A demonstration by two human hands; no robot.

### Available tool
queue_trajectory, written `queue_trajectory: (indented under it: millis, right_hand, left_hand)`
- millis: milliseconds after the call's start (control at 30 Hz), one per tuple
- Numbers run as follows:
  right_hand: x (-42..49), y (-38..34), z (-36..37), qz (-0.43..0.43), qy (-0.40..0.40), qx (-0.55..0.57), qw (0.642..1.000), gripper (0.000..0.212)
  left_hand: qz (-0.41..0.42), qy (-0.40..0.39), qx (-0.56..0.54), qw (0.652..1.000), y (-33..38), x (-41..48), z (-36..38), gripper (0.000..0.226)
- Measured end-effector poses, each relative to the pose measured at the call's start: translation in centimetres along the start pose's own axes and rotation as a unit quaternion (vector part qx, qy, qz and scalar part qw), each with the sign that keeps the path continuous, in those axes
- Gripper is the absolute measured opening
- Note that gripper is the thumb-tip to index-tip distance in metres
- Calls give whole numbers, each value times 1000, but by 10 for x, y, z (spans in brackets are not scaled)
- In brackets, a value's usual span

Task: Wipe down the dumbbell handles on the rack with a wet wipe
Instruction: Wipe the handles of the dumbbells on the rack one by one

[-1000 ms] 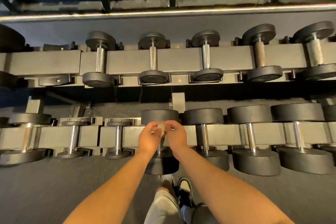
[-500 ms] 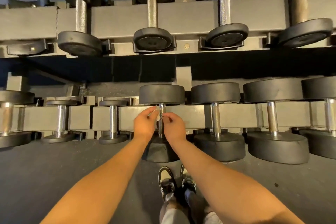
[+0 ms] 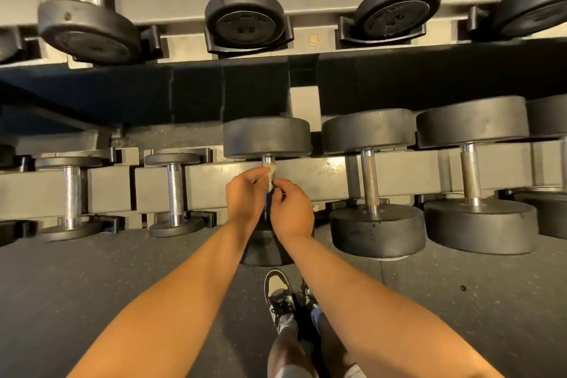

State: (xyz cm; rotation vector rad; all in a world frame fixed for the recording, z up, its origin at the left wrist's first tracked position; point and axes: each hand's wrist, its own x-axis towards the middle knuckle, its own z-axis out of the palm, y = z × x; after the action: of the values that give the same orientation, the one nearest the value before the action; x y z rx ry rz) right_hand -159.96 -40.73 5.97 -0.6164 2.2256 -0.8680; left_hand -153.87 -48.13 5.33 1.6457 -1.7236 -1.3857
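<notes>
Head view: your left hand (image 3: 245,198) and right hand (image 3: 292,209) both pinch wet wipe (image 3: 270,170) against lower-rack dumbbell handle (image 3: 268,159).

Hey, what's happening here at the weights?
A person stands at a dumbbell rack, cleaning handles. The left hand and right hand both pinch a small wipe round the handle of one lower-row dumbbell, just below its far head. The next dumbbell to the right sits untouched.
</notes>
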Motion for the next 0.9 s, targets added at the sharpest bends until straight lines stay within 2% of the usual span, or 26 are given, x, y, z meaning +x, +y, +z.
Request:
queue_trajectory:
  millis: [133,267,333,400,600,833,900]
  right_hand:
    - [2,4,2,-3,3,-3,1000,29]
    - [0,3,1,-4,19,5,1000,28]
    - [-4,4,0,-2,22,12,1000,28]
    - [-7,7,1,5,19,30,999,28]
    - [-3,6,2,5,10,18,1000,28]
    - [-4,4,-2,-10,-12,16,1000,25]
    - [-4,5,-2,-15,-16,25,999,25]
  left_hand:
    - [12,12,16,1000,8,9,1,21]
    - [24,-27,63,997,0,-2,-4,22]
    - [5,-49,90,995,-4,-5,-8,21]
    - [-18,-59,77,995,-3,-2,-13,19]
    - [-11,-23,30,999,13,19,-9,19]
    - [-37,-76,80,993,-3,-10,-16,20]
    - [-41,-71,78,994,-2,-9,-18,20]
